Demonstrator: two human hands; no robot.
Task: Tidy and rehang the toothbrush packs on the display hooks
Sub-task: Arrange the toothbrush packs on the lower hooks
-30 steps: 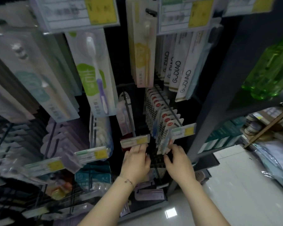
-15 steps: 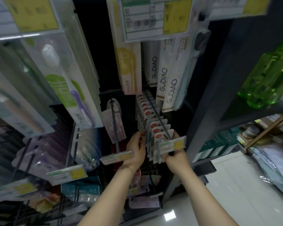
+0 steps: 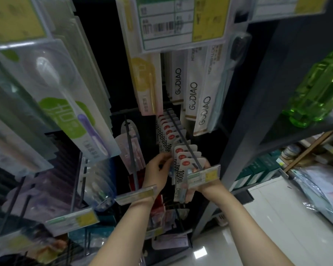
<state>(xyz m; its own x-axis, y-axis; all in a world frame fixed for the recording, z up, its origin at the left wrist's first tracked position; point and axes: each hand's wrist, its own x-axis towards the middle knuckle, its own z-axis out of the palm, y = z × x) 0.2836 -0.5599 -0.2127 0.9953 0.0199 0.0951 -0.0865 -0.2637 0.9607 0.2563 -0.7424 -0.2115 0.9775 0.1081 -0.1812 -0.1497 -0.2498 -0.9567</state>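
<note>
presently the left hand (image 3: 158, 173) and right hand (image 3: 200, 191) clamp curled fingers on the front toothbrush packs (image 3: 185, 162), seemingly squaring them on the hook (image 3: 183, 139); next needs an even push back.

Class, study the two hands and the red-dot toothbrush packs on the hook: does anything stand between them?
Nothing visible does. The left hand grips the red-dot packs at their left edge; the right hand holds their right side. The price label at the tip of the hook merely hides part of that hand.

Head view, close, facing hooks (image 3: 183, 139)
</note>
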